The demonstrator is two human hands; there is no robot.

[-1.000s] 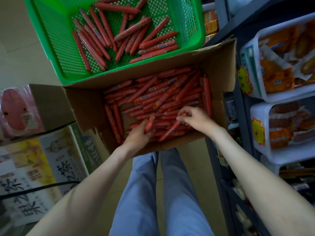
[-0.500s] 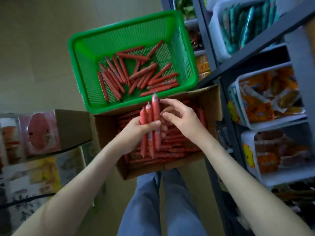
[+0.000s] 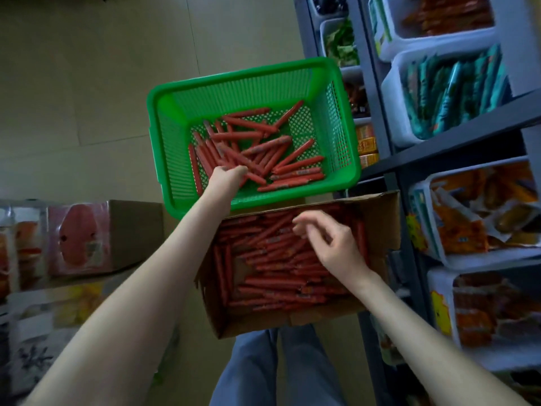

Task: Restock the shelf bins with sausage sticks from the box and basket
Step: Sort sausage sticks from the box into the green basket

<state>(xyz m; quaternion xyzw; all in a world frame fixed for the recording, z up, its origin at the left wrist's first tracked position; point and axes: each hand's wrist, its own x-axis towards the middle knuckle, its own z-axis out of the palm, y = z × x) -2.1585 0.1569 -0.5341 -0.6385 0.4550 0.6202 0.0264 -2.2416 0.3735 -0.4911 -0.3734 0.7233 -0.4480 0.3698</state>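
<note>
- Green mesh basket (image 3: pixel 164 148): we are reaching into it with the left hand (image 3: pixel 227 177), and its knuckles are hiding the fingertips among the loose sausage sticks (image 3: pixel 263 148). We cannot tell whether it is gripping any.
- We are holding the right hand (image 3: pixel 333 244) above the cardboard box (image 3: pixel 380 218), well apart from the left hand, with fingers loosely curled and carrying nothing.
- More sticks are lying packed in the box, which is sitting just beside the basket and near the shelf bins (image 3: pixel 392 98).
- We are judging the step in hand to be gathering sticks at the basket; no stick is travelling toward a bin.
- The next move is calling for a firm grip on an aligned bundle, then a lift clear of the basket rim toward a matching bin, which we are not identifying from this view.
</note>
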